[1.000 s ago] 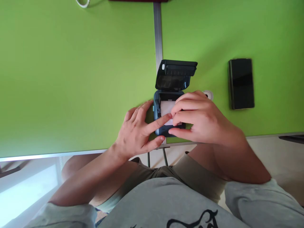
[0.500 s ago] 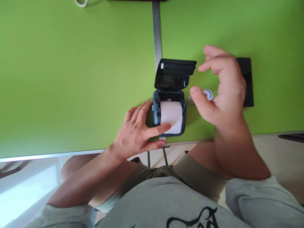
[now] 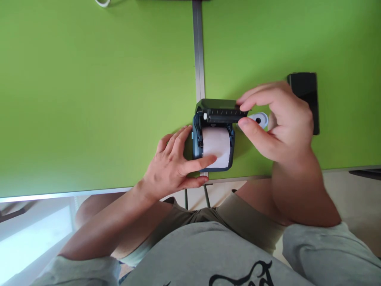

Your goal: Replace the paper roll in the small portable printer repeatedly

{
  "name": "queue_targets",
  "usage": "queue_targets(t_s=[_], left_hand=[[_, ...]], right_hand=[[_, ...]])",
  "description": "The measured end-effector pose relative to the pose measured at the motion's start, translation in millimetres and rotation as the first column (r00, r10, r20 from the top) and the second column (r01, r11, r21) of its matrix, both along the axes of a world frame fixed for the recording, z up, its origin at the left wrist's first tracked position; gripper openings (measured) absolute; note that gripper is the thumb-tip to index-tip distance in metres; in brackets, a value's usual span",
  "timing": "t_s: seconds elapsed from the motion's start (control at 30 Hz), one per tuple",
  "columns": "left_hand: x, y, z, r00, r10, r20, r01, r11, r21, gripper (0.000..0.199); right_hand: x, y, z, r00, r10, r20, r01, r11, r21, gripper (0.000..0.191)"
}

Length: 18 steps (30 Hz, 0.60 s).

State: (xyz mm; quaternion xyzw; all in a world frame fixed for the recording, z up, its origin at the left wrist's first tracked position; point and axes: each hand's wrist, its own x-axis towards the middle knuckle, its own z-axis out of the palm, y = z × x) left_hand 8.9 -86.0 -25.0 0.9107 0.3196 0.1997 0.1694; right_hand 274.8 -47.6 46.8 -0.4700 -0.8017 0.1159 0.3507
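A small dark receipt printer (image 3: 196, 153) sits at the table's front edge with its lid (image 3: 218, 105) partly raised. White paper (image 3: 217, 139) from the roll inside lies over its front. My left hand (image 3: 169, 163) has its fingers spread: the index finger rests on the paper, the thumb lies by the printer's front edge, and the other fingers lie along its left side. My right hand (image 3: 282, 115) has the lid's right end between thumb and fingers. Just beyond the thumb is a white ring-shaped piece with a dark hole (image 3: 258, 120), partly covered.
A flat black phone-like device (image 3: 306, 95) lies on the green table (image 3: 89, 99), right of my right hand. A grey metal strip (image 3: 199, 51) runs along the table's seam. Part of a white ring (image 3: 102, 3) shows at the far left edge.
My right hand has come down and toward me onto the lid's right end. The lid has swung forward and lower over the printer. My left hand has stayed in place.
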Motion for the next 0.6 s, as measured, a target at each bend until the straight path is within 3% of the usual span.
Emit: queue_targets(t_s=[0.2,0.4,0.6], left_hand=[[0.3,-0.1,-0.1,1.0,-0.007,0.004,0.006,1.0,0.023,0.057],[0.4,-0.1,3.0,1.0,-0.006,-0.017,0.007,1.0,0.014,0.061],[0.4,-0.6,3.8,1.0,-0.001,-0.018,0.001,1.0,0.01,0.063]], right_hand=[[4.5,-2.3,0.4,0.982,0.149,0.113,-0.14,0.986,-0.087,0.005],[3.9,-8.3,2.4,0.955,0.158,0.25,-0.128,0.983,-0.134,0.004],[2.5,-7.0,5.2,0.948,0.154,0.28,-0.107,0.979,-0.176,0.017]])
